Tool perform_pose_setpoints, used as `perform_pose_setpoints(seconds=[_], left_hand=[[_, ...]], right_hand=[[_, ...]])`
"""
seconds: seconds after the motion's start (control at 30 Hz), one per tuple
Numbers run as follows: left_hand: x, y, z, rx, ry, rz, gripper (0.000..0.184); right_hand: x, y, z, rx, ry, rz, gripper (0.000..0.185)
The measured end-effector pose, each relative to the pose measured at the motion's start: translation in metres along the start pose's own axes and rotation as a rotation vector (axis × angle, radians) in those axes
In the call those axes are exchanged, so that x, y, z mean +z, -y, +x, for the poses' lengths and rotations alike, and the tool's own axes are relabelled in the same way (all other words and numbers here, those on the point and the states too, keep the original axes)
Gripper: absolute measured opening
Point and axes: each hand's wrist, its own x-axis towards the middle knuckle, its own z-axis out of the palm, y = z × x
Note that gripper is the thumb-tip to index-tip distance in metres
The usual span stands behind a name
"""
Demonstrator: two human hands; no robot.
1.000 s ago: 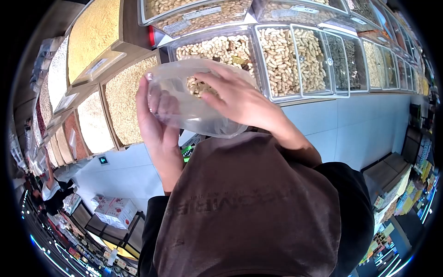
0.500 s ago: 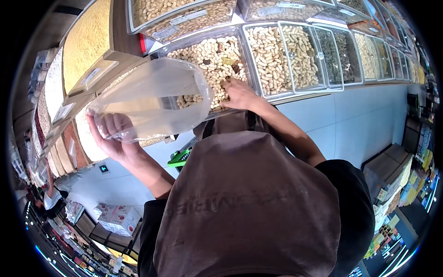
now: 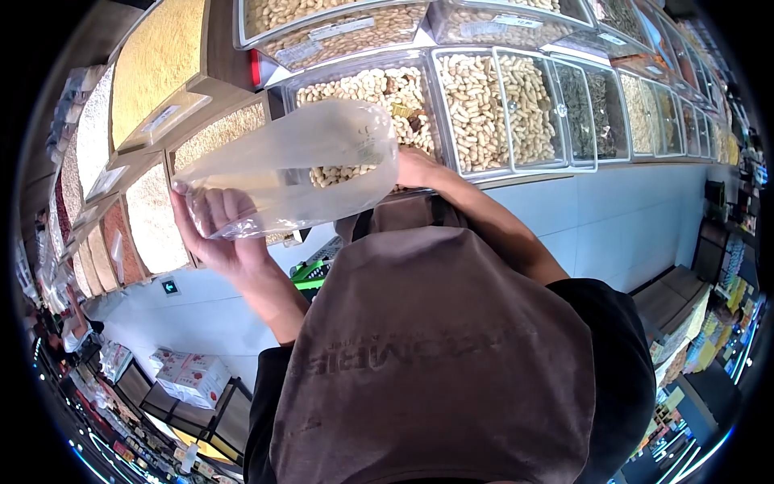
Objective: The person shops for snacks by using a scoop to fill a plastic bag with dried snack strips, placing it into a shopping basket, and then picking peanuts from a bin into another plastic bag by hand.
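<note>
A clear plastic bag [image 3: 322, 141] hangs from my left hand [image 3: 230, 230], whose fingers are closed on its left end. The bag stretches rightward over a bin of peanuts in the shell [image 3: 367, 87] and hides part of them. My right hand [image 3: 415, 168] is at the front of this bin, next to the bag's right end. Its fingers are behind the bag, so I cannot see whether they hold peanuts. A yellow wrapper [image 3: 407, 111] and some dark pieces lie among the peanuts.
To the right, a lidded bin of peanuts [image 3: 472, 113] stands beside a bin of dark dried goods [image 3: 592, 109]. Yellow grain [image 3: 157, 68] and white grain [image 3: 153, 218] fill bins on the left. A green-edged object [image 3: 310, 278] is below, near my apron [image 3: 435, 347].
The bag has moved right with my left hand and now covers my right fingers. Those fingers were visible among the peanuts before.
</note>
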Motion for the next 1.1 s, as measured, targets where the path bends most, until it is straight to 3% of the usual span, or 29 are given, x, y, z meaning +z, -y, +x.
perform_pose_setpoints(seconds=[0.07, 0.13, 0.2, 0.27, 0.33, 0.37, 0.4, 0.47, 0.53, 0.6, 0.7, 0.77, 0.8, 0.87, 0.93, 1.0, 1.03, 1.07, 1.1], left_hand=[[0.002, 0.010, -0.005, -0.018, 0.043, -0.020, 0.016], [0.002, 0.018, -0.009, -0.061, 0.066, -0.025, 0.016], [0.004, 0.021, -0.011, -0.065, 0.057, -0.006, 0.016], [0.004, 0.023, -0.013, -0.104, 0.092, 0.017, 0.015], [0.005, 0.023, -0.011, -0.106, 0.123, 0.055, 0.015], [0.005, 0.024, -0.010, -0.121, 0.141, 0.071, 0.015], [0.007, 0.024, -0.010, -0.137, 0.160, 0.086, 0.015], [0.010, 0.026, -0.010, -0.148, 0.132, 0.087, 0.016], [0.016, 0.029, -0.011, -0.156, 0.106, 0.089, 0.016], [0.021, 0.034, -0.015, -0.113, -0.084, 0.218, 0.017], [0.022, 0.042, -0.019, -0.140, -0.086, 0.333, 0.019], [0.019, 0.047, -0.026, -0.177, -0.071, 0.420, 0.028], [0.021, 0.049, -0.028, -0.176, -0.071, 0.424, 0.028], [0.025, 0.051, -0.032, -0.172, -0.076, 0.487, 0.030], [0.025, 0.049, -0.033, -0.180, -0.064, 0.439, 0.023], [0.028, 0.047, -0.033, -0.137, -0.193, 0.353, 0.023], [0.023, 0.042, -0.030, -0.128, -0.201, 0.355, 0.023], [0.014, 0.033, -0.025, -0.118, -0.116, 0.289, 0.022], [0.008, 0.024, -0.019, -0.111, -0.026, 0.223, 0.021]], right_hand=[[-0.010, 0.009, -0.013, 0.011, -0.184, 0.144, 0.051], [-0.019, 0.010, -0.016, -0.006, -0.149, 0.261, 0.042], [-0.029, 0.016, -0.022, -0.121, -0.362, 0.730, 0.037], [-0.050, 0.026, -0.028, -0.151, -0.358, 0.884, 0.037], [-0.069, 0.030, -0.031, -0.331, -0.436, 1.042, 0.027], [-0.083, 0.033, -0.036, -0.269, -0.462, 0.854, 0.023], [-0.103, 0.046, -0.046, -0.269, -0.466, 0.854, 0.023], [-0.141, 0.077, -0.070, -0.074, -0.498, 0.994, 0.025], [-0.165, 0.098, -0.091, -0.101, -0.543, 1.022, 0.025], [-0.184, 0.126, -0.115, -0.127, -0.584, 1.049, 0.025], [-0.188, 0.167, -0.139, -0.313, -0.661, 0.944, 0.026], [-0.177, 0.186, -0.136, -0.539, -0.728, 0.669, 0.030], [-0.171, 0.187, -0.130, -0.540, -0.728, 0.673, 0.030], [-0.153, 0.181, -0.111, -0.382, -0.605, 0.139, 0.032], [-0.131, 0.169, -0.096, -0.445, -0.612, 0.091, 0.033], [-0.123, 0.158, -0.099, -0.577, -0.711, 0.018, 0.035], [-0.137, 0.163, -0.110, -0.588, -0.525, 0.253, 0.032], [-0.147, 0.161, -0.118, -0.592, -0.517, 0.257, 0.032], [-0.158, 0.157, -0.124, -0.651, -0.361, 0.642, 0.029]])
